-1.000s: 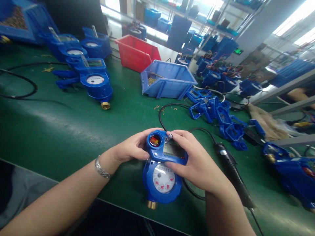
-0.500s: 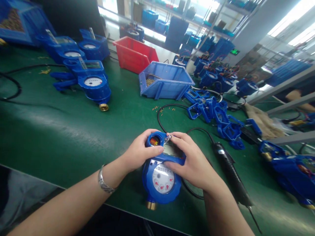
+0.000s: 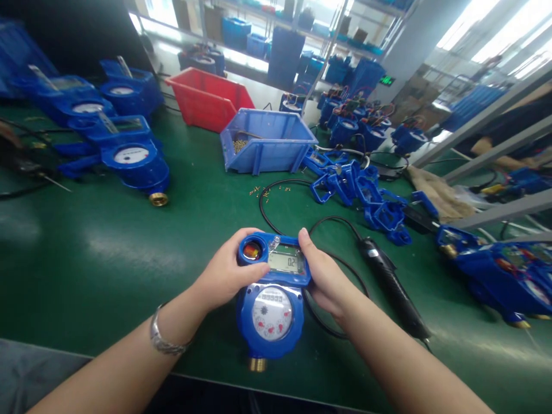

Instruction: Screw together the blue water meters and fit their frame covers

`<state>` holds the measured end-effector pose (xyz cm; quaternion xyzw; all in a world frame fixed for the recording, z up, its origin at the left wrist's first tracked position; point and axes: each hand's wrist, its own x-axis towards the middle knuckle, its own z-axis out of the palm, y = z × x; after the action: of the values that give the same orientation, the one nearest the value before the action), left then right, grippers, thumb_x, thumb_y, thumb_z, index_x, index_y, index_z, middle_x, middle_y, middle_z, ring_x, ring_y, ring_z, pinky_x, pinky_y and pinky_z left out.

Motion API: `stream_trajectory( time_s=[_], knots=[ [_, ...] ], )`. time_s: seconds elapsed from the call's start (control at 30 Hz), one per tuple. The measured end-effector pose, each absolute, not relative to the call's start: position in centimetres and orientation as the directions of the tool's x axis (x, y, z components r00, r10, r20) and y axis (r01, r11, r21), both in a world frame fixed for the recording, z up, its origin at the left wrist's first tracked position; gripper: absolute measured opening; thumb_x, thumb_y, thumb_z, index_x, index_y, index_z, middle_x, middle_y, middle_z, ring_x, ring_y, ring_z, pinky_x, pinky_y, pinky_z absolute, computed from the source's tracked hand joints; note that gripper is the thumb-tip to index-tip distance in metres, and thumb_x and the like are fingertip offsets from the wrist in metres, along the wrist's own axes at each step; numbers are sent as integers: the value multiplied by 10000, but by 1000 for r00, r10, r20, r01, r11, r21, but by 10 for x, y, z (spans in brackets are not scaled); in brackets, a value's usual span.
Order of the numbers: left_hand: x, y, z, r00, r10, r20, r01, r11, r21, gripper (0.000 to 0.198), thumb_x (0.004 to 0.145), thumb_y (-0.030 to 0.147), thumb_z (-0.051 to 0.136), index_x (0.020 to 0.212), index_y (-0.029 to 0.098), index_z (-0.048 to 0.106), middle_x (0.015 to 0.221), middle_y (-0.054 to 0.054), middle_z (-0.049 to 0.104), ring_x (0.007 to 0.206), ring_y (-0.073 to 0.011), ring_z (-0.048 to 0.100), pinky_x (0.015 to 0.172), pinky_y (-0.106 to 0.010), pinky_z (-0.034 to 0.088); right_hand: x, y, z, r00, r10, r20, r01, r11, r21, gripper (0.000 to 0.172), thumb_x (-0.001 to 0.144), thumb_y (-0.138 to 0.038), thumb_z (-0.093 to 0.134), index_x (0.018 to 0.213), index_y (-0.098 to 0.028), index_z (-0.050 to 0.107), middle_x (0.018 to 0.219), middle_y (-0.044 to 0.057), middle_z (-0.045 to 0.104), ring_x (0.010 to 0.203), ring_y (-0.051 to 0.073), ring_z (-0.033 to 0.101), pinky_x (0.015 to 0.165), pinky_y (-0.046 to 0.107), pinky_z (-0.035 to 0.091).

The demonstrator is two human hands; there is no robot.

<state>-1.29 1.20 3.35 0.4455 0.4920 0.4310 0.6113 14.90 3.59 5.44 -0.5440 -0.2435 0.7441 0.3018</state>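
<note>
A blue water meter (image 3: 269, 345) with a white round dial, a brass threaded end and a lit digital display stands near the table's front edge. My left hand (image 3: 222, 270) grips the upper housing's left side, thumb lying across the front beside a round opening with something orange inside. On the right side, my right hand (image 3: 325, 279) holds the same housing, its thumb up at the corner. A small clear piece (image 3: 274, 242) sits at the display's upper left. Right of my right hand lies a black electric screwdriver (image 3: 394, 287) with its cable.
Small brass screws (image 3: 259, 191) lie loose before a blue bin (image 3: 271, 152); a red bin (image 3: 207, 100) stands behind. Several blue frames (image 3: 362, 190) are heaped at right. More meters (image 3: 135, 164) stand left, near another person's blurred hand (image 3: 11, 144) and a pointed tool.
My right hand has drawn back from the display to the housing's right edge, uncovering digits. The view has shifted right. A hand with a tool has appeared at far left.
</note>
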Motion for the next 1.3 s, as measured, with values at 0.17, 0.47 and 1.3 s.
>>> stream_trajectory(
  time_s=[0.17, 0.47, 1.3],
  knots=[
    [-14, 10, 29, 138, 971, -195, -93, 209, 973, 522, 623, 295, 707, 1075, 167, 479, 956, -44, 609, 894, -208, 574, 809, -314, 457, 146, 33, 45, -153, 771, -618, -236, -636, -735, 354, 900, -422, 492, 974, -119, 659, 751, 75, 725, 716, 209, 688, 759, 324, 533],
    [-14, 11, 28, 105, 978, -180, -80, 189, 979, 531, 608, 300, 725, 1069, 160, 501, 954, -54, 619, 899, -227, 583, 817, -329, 460, 154, 28, 44, -267, 823, -501, -221, -559, -800, 429, 795, -503, 607, 1013, -133, 616, 945, 97, 705, 922, 240, 656, 847, 356, 503],
    [-14, -13, 26, 282, 862, -422, -437, 507, 743, 456, 736, 391, 675, 1096, 122, 604, 990, -120, 714, 917, -268, 661, 867, -377, 481, 180, 32, 48, -560, 680, -474, -1, -573, -820, 694, 628, -397, 787, 1213, -203, 470, 1003, 62, 660, 734, 170, 632, 589, 263, 504]
  ],
)
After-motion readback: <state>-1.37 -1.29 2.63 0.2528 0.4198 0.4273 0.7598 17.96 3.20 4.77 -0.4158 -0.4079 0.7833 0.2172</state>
